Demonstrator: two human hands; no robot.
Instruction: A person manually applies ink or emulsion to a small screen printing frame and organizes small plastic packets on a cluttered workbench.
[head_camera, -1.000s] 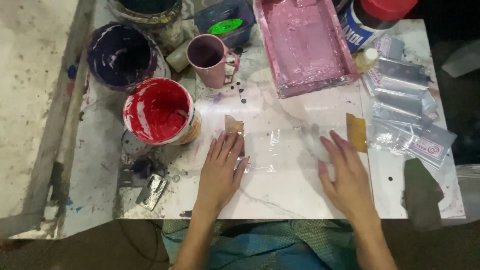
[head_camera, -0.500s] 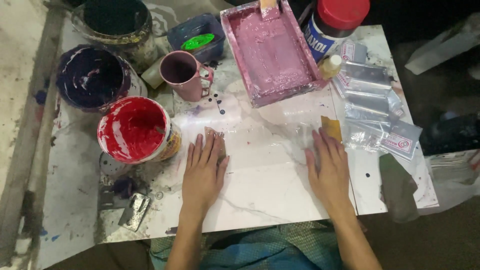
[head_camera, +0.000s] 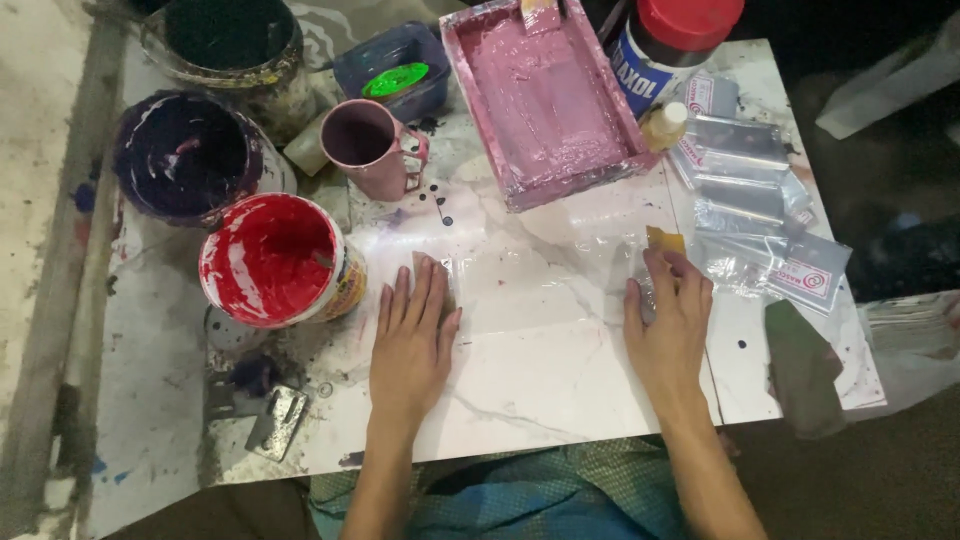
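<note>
1. Here, both hands lay flat, palms down, on a clear plastic sheet (head_camera: 545, 265) spread across the white marbled worktop (head_camera: 520, 390).
2. The left hand (head_camera: 410, 345) had its fingers straight and close together, pressing the sheet's left end; its fingertips covered a small tan piece (head_camera: 440, 275) at that end.
3. The right hand (head_camera: 668, 325) was likewise open and flat, fingers slightly spread, pressing the sheet's right end, with its fingertips touching a small yellow-brown piece (head_camera: 665, 240).
4. Neither hand pinched or gripped anything; both only bore down on the sheet, well apart from one another.
5. Just left of the left hand stood an open can of red paint (head_camera: 272, 260), and behind it a can of dark purple paint (head_camera: 190, 155) and a can of black paint (head_camera: 228, 35).
6. A pink mug (head_camera: 368, 145) stood beyond the left hand, near a small tub with a green blob (head_camera: 392, 75).
7. A pink-coated tray (head_camera: 545, 95) lay at the far side of the sheet, beside a red-lidded jar (head_camera: 665, 45).
8. Clear zip bags (head_camera: 745, 195) lay stacked right of the right hand, and a dark green rag (head_camera: 800, 365) lay at the worktop's right edge.
9. A paint-smeared scraper (head_camera: 275, 420) lay near the worktop's front left corner.
</note>
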